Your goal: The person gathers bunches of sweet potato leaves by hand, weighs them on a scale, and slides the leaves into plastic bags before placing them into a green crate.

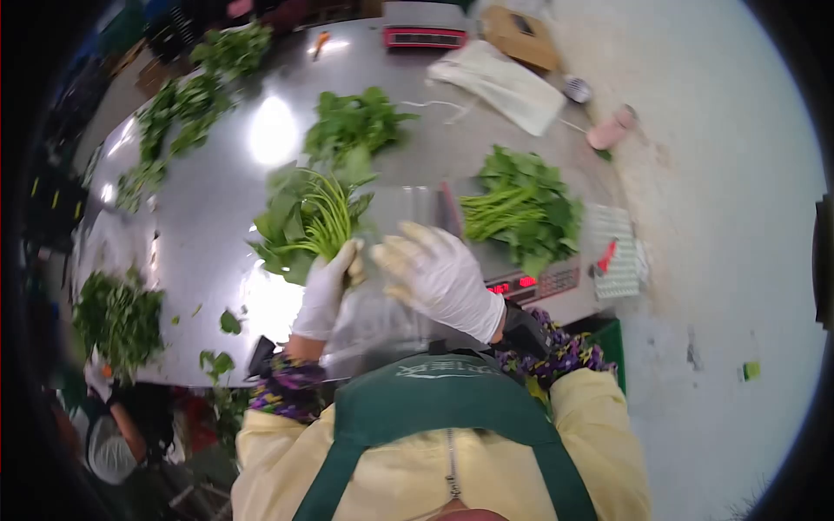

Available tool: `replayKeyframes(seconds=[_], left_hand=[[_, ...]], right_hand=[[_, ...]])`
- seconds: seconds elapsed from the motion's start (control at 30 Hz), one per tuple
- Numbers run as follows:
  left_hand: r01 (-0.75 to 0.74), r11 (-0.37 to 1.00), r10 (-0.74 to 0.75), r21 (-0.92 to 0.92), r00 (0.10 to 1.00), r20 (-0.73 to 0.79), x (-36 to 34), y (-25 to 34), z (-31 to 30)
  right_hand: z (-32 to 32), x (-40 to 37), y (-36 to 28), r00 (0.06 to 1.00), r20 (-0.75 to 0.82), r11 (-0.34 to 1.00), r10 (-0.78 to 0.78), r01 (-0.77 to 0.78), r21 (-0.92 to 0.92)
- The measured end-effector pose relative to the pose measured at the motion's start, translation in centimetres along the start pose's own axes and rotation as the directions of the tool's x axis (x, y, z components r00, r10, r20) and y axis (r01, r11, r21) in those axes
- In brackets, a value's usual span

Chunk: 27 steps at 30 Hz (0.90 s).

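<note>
My left hand, in a white glove, is closed round the stems of a bunch of leafy greens, whose leaves point up and to the left. Just to its right, my right hand, also gloved, has its fingers apart and holds nothing. Under and between the hands lie clear plastic bags. A second bunch of greens rests on the scale with red digits, right of my right hand. Beyond my left hand another bunch lies on the metal table.
More greens lie along the far left edge. Another scale, a white cloth, a cardboard box and a pink bottle stand at the back. A co-worker's gloved hand touches greens at the lower left.
</note>
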<state>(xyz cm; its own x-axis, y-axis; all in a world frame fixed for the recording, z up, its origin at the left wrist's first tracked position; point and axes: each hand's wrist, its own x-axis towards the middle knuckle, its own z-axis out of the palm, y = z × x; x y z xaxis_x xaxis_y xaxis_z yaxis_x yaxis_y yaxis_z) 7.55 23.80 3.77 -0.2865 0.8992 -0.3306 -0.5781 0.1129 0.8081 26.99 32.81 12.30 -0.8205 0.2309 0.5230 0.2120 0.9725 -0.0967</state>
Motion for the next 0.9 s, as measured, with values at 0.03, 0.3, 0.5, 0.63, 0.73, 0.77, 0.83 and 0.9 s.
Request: replayKeyframes(seconds=[0.03,0.3,0.5,0.63,0.73,0.77,0.83,0.9], left_hand=[[0.057,0.988,-0.074,0.143,0.990,0.122,-1.0,1.1,0.3],[0.055,0.611,-0.684,0.789,0.538,0.492,-3.7,4.0,10.1],[0.071,0.519,-0.818,0.852,0.330,0.471,-2.5,3.5,15.6],[0.082,0.607,-0.770,0.790,0.306,0.560,-1.4,1.2,17.4],[-0.034,0.898,-0.323,0.439,0.629,0.708,-1.0,-0.4,17.2],[-0.076,0.942,-0.156,0.326,0.762,0.628,-0.2,-0.2,17.0],[-0.137,0.967,0.008,0.216,0.861,0.509,1.3,-0.4,16.0],[-0.345,0.917,0.315,0.200,0.934,0.170,2.9,-1.9,13.9]], right_hand=[[-0.8,-0.2,0.7,1.000,0.005,0.999,0.024,-0.024,-0.029],[-7.5,-2.2,3.5,0.891,0.338,0.934,-0.302,0.347,-0.082],[-10.7,-7.4,5.5,0.915,0.374,0.969,-0.149,0.061,0.238],[-12.4,-9.8,6.1,0.902,0.429,0.982,0.044,-0.117,0.146],[-15.6,-8.9,7.2,0.900,0.404,0.963,0.163,-0.056,-0.265],[-16.7,-8.1,7.9,0.910,0.368,0.929,0.192,-0.048,-0.367],[-17.8,-6.4,9.3,0.952,0.243,0.802,0.186,-0.004,-0.597],[-17.8,-4.0,10.7,0.979,0.137,0.700,0.153,-0.010,-0.714]])
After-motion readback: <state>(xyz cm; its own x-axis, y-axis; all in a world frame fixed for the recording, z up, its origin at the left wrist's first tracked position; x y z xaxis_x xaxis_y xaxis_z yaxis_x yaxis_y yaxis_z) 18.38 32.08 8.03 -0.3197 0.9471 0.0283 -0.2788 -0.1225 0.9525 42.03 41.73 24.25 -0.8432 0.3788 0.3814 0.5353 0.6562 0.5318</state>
